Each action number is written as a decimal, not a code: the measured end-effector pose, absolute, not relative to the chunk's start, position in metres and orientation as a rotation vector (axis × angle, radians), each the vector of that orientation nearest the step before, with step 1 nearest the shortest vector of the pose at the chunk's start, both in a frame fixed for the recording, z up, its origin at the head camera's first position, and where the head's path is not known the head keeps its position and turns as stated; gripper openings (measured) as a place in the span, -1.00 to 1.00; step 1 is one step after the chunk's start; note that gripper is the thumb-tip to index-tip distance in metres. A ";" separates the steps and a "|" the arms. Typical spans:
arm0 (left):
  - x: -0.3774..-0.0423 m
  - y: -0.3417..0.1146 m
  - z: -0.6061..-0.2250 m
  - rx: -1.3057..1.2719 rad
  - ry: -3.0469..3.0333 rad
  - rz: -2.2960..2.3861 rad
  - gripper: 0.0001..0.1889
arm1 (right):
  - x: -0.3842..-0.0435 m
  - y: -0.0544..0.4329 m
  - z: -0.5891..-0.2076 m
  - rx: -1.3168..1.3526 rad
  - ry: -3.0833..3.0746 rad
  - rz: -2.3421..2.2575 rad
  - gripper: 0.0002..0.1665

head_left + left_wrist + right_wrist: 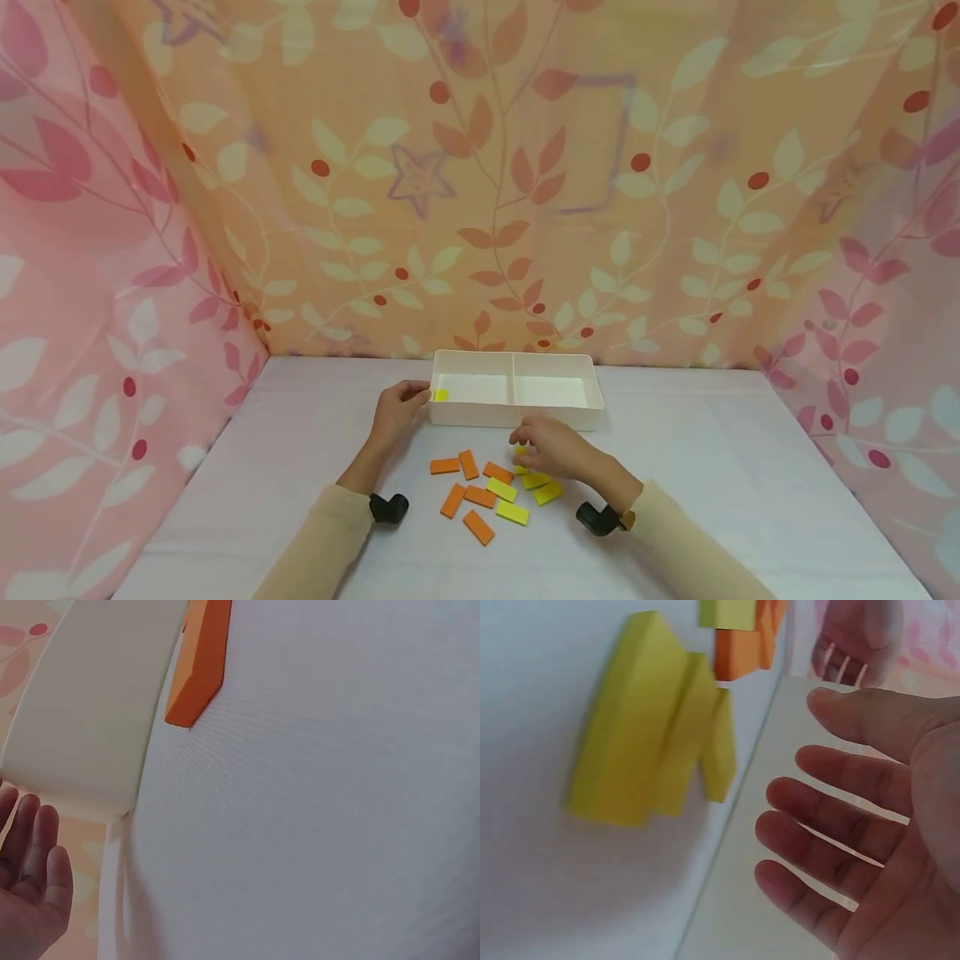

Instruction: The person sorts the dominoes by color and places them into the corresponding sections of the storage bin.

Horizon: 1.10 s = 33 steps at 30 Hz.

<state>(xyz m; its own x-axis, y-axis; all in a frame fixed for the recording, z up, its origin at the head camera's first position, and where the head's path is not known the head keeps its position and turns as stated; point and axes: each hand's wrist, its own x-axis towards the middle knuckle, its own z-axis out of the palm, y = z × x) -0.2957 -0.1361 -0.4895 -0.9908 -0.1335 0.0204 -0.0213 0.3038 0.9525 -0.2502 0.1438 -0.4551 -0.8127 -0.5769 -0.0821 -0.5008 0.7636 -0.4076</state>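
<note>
A white two-compartment box (517, 416) stands at the back of the table. My left hand (399, 410) is at the box's left end; in the left wrist view its fingers are loosely bent, the nearest at the box's end wall. One yellow block (442, 395) lies in the left compartment. My right hand (557, 448) hovers in front of the box above several yellow blocks (548, 493), partly hiding one of them. In the right wrist view its fingers (832, 844) are spread apart, with nothing between them and the thumb.
Several orange blocks (478, 527) lie scattered to the left of and among the yellow ones, flat on the white table (300, 433). A patterned cloth (495, 167) hangs behind the table and along both sides. Each wrist bears a black device (597, 518).
</note>
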 end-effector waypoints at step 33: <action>-0.301 -0.134 -0.493 0.117 -2.439 -1.807 -0.68 | -0.243 0.147 -0.469 -0.848 2.835 -0.388 -0.59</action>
